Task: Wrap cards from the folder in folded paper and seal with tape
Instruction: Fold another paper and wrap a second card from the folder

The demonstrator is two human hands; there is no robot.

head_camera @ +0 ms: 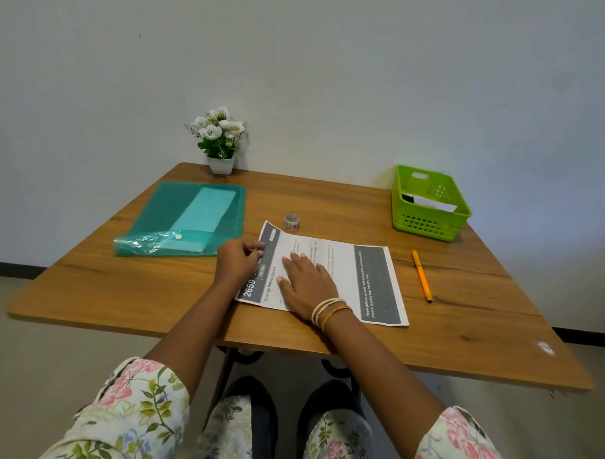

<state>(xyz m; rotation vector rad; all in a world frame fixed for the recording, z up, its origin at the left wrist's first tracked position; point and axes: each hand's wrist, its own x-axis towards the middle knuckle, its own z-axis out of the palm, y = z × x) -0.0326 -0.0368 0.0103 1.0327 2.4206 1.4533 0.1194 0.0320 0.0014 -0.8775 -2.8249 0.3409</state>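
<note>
Grip: my left hand pinches the left edge of the printed paper, fingers curled at the dark header band. My right hand lies flat on the same sheet, fingers straight and spread, pressing it to the table; it holds nothing.

Item, paper: one printed sheet, lying flat near the front middle of the table, turned sideways to me, with dark grey bands at its left and right ends. The number 2659 and the heading "Change Pillow Covers" are legible beside my left wrist.

Item, folder: translucent teal, snap closure, flat on the table's left side, just beside my left hand. A pale rectangular insert shows through it; whether these are the cards I cannot tell.

Item, tape roll: small, patterned, standing just beyond the paper's far left corner.

Item, pen: orange-yellow, lying to the right of the paper, apart from it.

Item, basket: bright green plastic, far right corner, with white paper inside.

Item, potted flowers: white blooms in a white pot, far edge against the wall.

Item, bangles: several on my right wrist.
</note>
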